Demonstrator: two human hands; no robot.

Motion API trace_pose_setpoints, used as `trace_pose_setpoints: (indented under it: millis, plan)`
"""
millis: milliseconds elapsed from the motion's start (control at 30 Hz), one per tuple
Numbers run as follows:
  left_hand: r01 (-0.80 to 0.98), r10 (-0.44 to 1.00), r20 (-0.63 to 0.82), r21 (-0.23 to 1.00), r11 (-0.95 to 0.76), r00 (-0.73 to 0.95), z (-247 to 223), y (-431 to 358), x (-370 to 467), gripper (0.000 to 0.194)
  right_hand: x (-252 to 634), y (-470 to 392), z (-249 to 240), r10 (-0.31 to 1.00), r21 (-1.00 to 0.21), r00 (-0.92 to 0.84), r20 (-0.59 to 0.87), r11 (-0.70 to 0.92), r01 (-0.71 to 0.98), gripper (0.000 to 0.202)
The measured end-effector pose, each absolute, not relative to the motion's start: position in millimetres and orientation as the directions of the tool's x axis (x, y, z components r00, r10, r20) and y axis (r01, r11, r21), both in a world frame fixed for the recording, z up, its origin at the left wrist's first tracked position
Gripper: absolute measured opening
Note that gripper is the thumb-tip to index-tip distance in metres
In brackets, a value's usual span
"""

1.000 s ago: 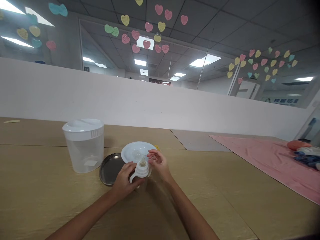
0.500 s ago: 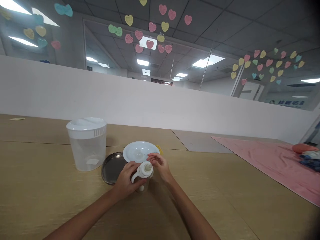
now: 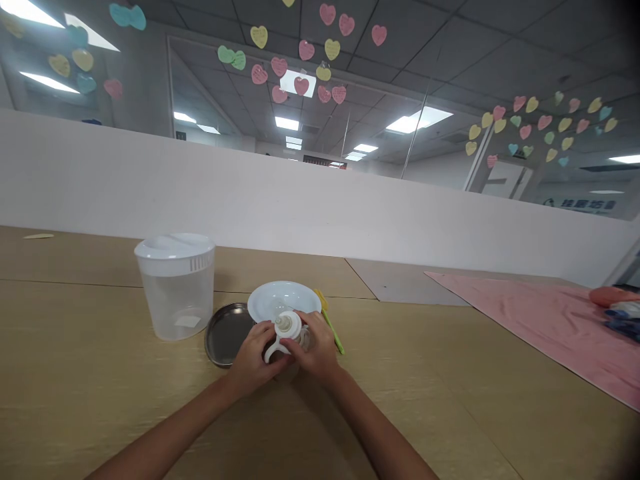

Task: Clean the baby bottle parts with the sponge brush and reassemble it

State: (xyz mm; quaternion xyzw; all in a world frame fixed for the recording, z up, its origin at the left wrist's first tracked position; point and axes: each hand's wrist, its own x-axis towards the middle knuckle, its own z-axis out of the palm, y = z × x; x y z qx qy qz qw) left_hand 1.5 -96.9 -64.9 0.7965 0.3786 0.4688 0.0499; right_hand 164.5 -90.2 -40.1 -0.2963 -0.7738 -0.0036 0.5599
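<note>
A clear bottle with a white top (image 3: 289,325) and a pale nozzle is held between both hands. My left hand (image 3: 254,357) is wrapped round its left side, by the curved white handle. My right hand (image 3: 316,345) grips the right side, its fingers at the white collar. Just behind the bottle is a white bowl (image 3: 300,295) with something clear in it. A round dark metal tray (image 3: 225,333) lies to the left, beside my left hand. Right of the bowl, a yellow and green utensil (image 3: 333,330) lies partly behind my right hand.
A tall translucent bucket (image 3: 176,293) with a white lid stands left of the tray. Pink cloth (image 3: 540,320) covers the table's right side, with orange and blue items on it. A grey sheet (image 3: 400,285) lies at the back, before a white wall (image 3: 300,207).
My right hand has come in from beside the nozzle and closed on the bottle's top. The nozzle now tilts to the left. More of the green utensil shows.
</note>
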Motion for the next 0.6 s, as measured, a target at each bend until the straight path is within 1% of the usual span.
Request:
trace_pose_setpoints:
  millis: [133, 233, 300, 367, 433, 533, 600]
  plan:
    - [0.565, 0.644, 0.713, 0.423, -0.709, 0.275, -64.9, -96.3, 1.1, 0.038, 164.5, -89.4, -45.0, 0.478, -0.371, -0.117, 0.870, 0.793, 0.483, 0.046]
    - [0.557, 0.631, 0.719, 0.410, -0.723, 0.291, -64.0, -96.8, 1.4, 0.040, 164.5, -88.7, -46.4, 0.527, -0.438, -0.061, 0.848, 0.760, 0.480, 0.046]
    - [0.550, 0.628, 0.719, 0.407, -0.729, 0.299, -63.5, -97.4, 1.4, 0.041, 164.1, -88.5, -46.1, 0.570, -0.503, -0.015, 0.821, 0.738, 0.450, 0.047]
    - [0.551, 0.635, 0.710, 0.412, -0.726, 0.306, -62.7, -98.2, 1.3, 0.041, 163.5, -88.5, -44.8, 0.608, -0.582, 0.057, 0.792, 0.723, 0.372, 0.048]
    - [0.556, 0.650, 0.693, 0.422, -0.716, 0.311, -61.2, -99.2, 1.3, 0.042, 163.0, -88.8, -42.7, 0.634, -0.644, 0.133, 0.762, 0.721, 0.255, 0.048]
    - [0.555, 0.661, 0.677, 0.430, -0.712, 0.324, -58.7, -100.8, 1.1, 0.044, 162.7, -89.8, -38.5, 0.649, -0.681, 0.230, 0.725, 0.727, 0.093, 0.051]
    - [0.550, 0.659, 0.675, 0.430, -0.716, 0.332, -57.7, -101.2, 0.9, 0.046, 162.7, -90.5, -35.4, 0.642, -0.681, 0.307, 0.703, 0.732, 0.028, 0.054]
